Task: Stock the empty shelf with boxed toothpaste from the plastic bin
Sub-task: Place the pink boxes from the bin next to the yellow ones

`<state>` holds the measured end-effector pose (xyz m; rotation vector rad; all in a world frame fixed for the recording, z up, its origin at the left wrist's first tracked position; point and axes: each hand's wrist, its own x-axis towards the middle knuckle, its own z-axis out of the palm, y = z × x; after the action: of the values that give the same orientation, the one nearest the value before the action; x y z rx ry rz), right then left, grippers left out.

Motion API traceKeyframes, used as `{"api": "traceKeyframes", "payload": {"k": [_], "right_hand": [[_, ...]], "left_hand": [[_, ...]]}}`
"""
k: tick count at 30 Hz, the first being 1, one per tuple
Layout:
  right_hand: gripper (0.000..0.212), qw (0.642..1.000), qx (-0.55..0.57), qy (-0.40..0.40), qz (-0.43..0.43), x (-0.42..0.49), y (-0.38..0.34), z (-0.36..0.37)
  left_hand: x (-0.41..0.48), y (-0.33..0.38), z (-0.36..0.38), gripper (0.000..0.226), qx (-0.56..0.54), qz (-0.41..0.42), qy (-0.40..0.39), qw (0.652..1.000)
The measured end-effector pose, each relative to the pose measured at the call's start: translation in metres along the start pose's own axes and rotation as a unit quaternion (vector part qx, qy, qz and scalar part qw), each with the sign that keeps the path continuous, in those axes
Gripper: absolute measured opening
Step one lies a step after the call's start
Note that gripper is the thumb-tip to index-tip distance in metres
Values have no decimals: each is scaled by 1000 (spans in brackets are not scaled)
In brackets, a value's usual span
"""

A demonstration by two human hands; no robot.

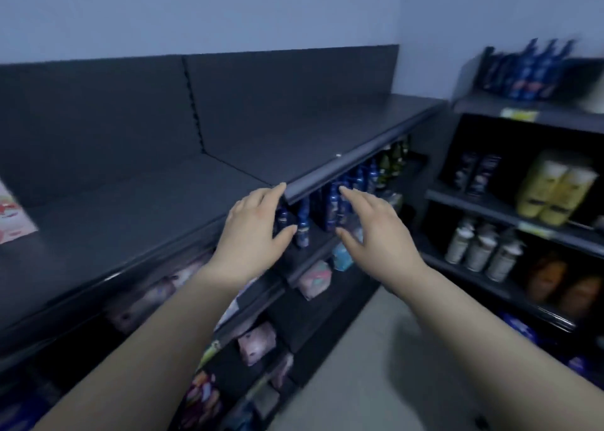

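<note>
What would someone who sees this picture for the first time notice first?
Two empty, open hands reach forward at the centre: the left hand by the front lip of the top shelf, the right hand before the dark blue bottles one level below. The top shelf itself is wide, dark and almost bare, with only a pink-and-white package at its far left.

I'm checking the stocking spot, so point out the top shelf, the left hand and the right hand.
top shelf [310,129], head view, bare top surface.
left hand [255,223], head view, back of hand.
right hand [376,229], head view, back of hand.
</note>
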<state>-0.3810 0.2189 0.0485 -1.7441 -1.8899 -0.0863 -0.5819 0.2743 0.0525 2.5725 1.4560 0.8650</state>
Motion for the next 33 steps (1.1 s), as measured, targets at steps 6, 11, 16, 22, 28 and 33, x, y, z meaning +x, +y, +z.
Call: {"api": "traceKeyframes", "payload": {"k": [6, 11, 16, 22, 28, 33], "right_hand": [[63, 994, -51, 26, 91, -85, 97, -69], [62, 981, -72, 52, 175, -160, 165, -114], [64, 957, -98, 70, 264, -223, 224, -146], [62, 913, -109, 88, 382, -289, 285, -169], [61, 842, -144, 97, 511, -335, 338, -194], [62, 791, -152, 112, 582, -347, 388, -202]], "left_hand": [[10, 121, 63, 69, -51, 82, -43, 994], [9, 218, 116, 68, -109, 132, -88, 981], [-1, 300, 167, 67, -154, 179, -162, 958], [2, 378, 227, 66, -184, 237, -251, 920], [23, 448, 287, 69, -207, 305, -325, 871], [45, 491, 344, 69, -225, 337, -381, 831]]}}
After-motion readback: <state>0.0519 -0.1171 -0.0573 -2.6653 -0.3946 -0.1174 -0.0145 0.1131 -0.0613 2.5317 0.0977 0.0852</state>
